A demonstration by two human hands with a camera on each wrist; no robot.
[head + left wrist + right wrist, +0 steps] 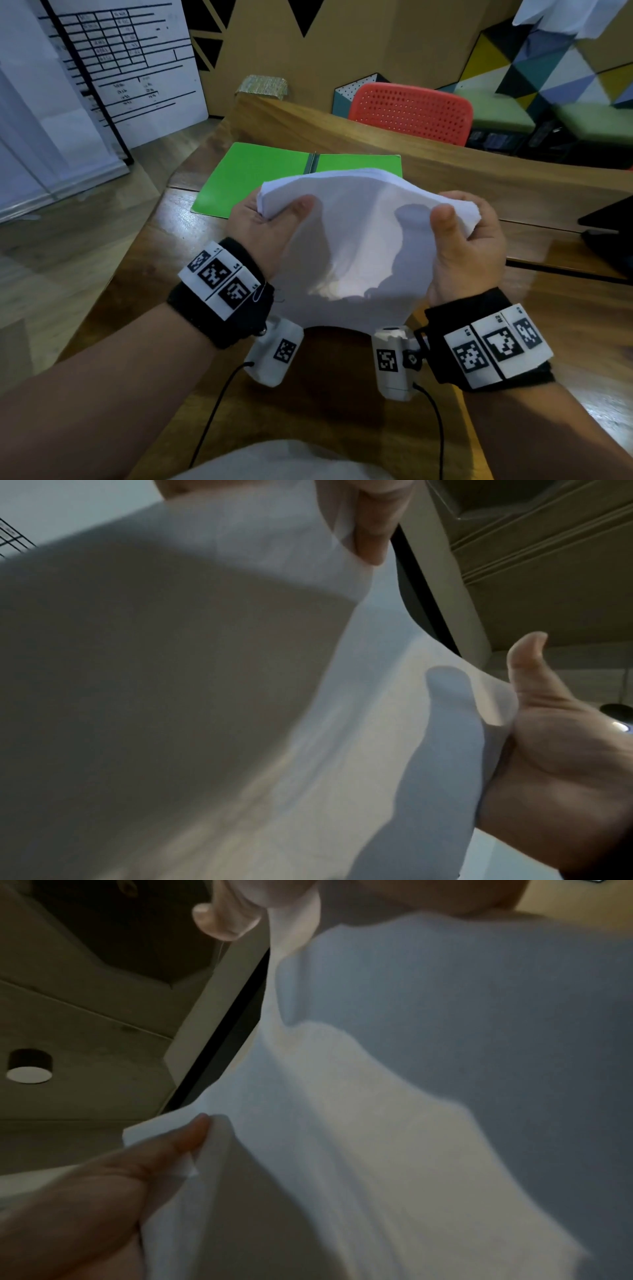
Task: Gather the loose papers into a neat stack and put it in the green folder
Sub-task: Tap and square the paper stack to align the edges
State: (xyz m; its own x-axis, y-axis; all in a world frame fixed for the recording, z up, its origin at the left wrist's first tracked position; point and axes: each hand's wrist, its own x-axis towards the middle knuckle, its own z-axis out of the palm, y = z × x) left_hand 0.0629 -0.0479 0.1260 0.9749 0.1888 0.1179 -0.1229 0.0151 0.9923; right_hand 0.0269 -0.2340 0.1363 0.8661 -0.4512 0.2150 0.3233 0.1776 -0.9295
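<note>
In the head view I hold a stack of white papers (356, 246) upright above the wooden table (513, 192), bowed between both hands. My left hand (274, 216) grips its upper left corner, thumb on the near face. My right hand (455, 222) grips the upper right corner the same way. Behind the papers the green folder (246, 174) lies open and flat on the table. The papers (240, 696) fill the left wrist view, with a hand (555, 745) at their right edge. In the right wrist view a thumb (185, 1139) pinches a corner of the papers (377, 1123).
A red perforated chair (411, 109) stands behind the table's far edge. A dark object (609, 226) lies at the table's right edge. To the left the floor (68, 257) drops away below a white board (120, 68). Camera cables hang from both wrists.
</note>
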